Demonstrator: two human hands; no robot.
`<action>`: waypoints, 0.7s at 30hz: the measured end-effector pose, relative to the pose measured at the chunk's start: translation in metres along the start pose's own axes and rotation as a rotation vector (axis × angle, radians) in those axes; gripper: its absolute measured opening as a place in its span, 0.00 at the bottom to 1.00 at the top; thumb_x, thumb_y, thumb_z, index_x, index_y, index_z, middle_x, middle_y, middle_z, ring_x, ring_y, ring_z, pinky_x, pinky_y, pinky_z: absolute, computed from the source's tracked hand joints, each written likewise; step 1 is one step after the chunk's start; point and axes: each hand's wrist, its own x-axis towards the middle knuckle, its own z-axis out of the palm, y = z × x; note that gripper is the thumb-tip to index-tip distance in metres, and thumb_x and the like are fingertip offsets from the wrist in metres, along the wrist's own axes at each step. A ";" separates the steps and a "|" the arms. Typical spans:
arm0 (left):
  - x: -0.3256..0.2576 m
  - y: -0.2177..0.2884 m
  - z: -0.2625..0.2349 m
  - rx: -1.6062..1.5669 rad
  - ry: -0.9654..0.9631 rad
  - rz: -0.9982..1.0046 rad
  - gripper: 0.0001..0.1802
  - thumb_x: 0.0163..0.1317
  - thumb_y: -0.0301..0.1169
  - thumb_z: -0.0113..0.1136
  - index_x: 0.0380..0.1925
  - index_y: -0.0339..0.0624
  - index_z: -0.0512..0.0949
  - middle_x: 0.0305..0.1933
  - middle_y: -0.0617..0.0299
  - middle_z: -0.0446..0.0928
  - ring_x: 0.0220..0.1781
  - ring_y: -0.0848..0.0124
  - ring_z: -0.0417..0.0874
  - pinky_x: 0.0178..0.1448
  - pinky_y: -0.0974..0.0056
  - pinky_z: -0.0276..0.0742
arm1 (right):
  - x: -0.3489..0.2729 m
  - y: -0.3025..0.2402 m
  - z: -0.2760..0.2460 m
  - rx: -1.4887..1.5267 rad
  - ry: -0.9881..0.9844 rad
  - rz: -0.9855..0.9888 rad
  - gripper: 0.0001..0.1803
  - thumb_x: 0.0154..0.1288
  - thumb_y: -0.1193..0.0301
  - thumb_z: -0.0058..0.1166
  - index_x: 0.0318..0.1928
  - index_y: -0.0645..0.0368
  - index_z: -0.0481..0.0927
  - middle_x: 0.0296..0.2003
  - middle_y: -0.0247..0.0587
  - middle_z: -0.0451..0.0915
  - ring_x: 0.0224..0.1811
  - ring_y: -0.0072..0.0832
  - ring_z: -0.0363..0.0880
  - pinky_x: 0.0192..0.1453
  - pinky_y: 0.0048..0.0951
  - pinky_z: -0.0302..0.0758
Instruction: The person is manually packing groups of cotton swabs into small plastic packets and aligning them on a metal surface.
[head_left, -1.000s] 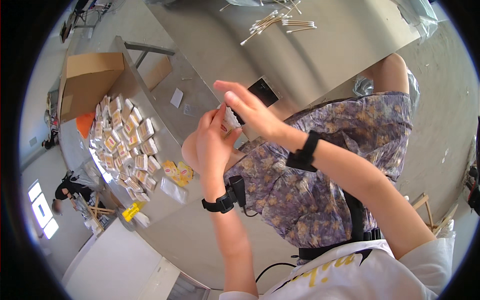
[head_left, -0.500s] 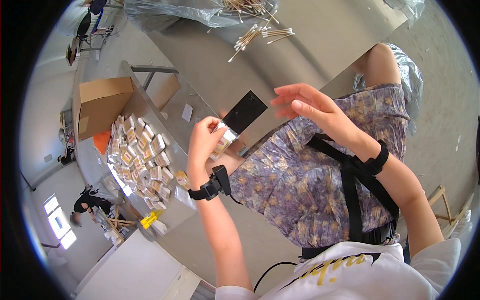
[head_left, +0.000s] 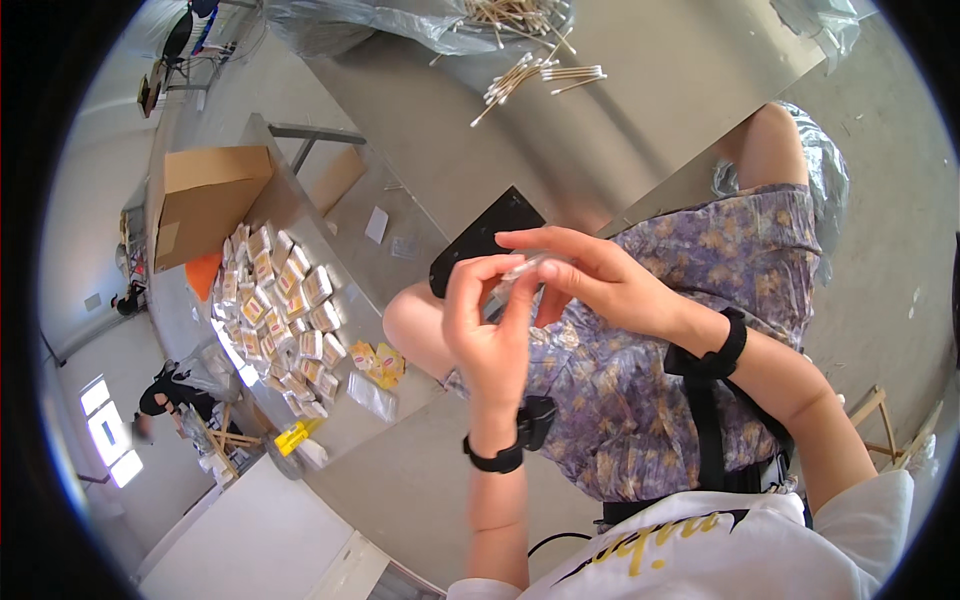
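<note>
Above my lap, my left hand pinches a small clear plastic packet between thumb and fingers. In the earlier frame cotton swabs and a label showed in this packet; now my fingers hide most of it. From the other side my right hand closes its thumb and fingers on the packet's edge. Just beyond my hands lies a flat black plate at the metal table's near edge. Loose cotton swabs lie farther back on the metal table.
A clear plastic bag with more swabs sits at the far edge. On the left bench are a heap of filled packets, a cardboard box, yellow cards, clear bags and a yellow tool. Another person is far left.
My left hand has moved right with the packet. My right hand has come left and down from beside it, and its fingers have closed on the packet's edge.
</note>
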 end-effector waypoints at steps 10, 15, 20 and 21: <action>0.013 -0.014 0.051 -0.179 0.188 0.009 0.08 0.64 0.25 0.68 0.41 0.38 0.81 0.45 0.62 0.83 0.45 0.79 0.80 0.53 0.72 0.74 | 0.006 -0.017 -0.040 -0.062 0.085 -0.072 0.20 0.78 0.67 0.48 0.62 0.66 0.74 0.50 0.46 0.83 0.48 0.32 0.87 0.54 0.33 0.85; 0.021 -0.035 0.061 -0.311 0.112 -0.119 0.10 0.64 0.26 0.68 0.45 0.39 0.86 0.45 0.66 0.85 0.39 0.84 0.77 0.43 0.78 0.70 | 0.022 -0.001 -0.072 -0.094 0.066 -0.005 0.23 0.78 0.63 0.49 0.63 0.67 0.74 0.50 0.48 0.83 0.52 0.35 0.86 0.60 0.34 0.82; 0.020 -0.030 0.064 -0.372 0.069 -0.293 0.10 0.65 0.28 0.67 0.45 0.39 0.86 0.42 0.63 0.87 0.26 0.83 0.76 0.30 0.77 0.70 | 0.019 0.002 -0.081 -0.018 0.047 0.036 0.24 0.78 0.63 0.49 0.65 0.66 0.72 0.52 0.50 0.83 0.53 0.37 0.85 0.60 0.37 0.82; 0.020 -0.028 0.064 -0.383 0.079 -0.303 0.09 0.65 0.28 0.68 0.44 0.39 0.86 0.41 0.63 0.87 0.24 0.82 0.76 0.28 0.77 0.71 | 0.019 -0.002 -0.080 -0.015 0.049 0.057 0.24 0.78 0.64 0.50 0.65 0.66 0.72 0.51 0.50 0.83 0.52 0.38 0.85 0.60 0.37 0.83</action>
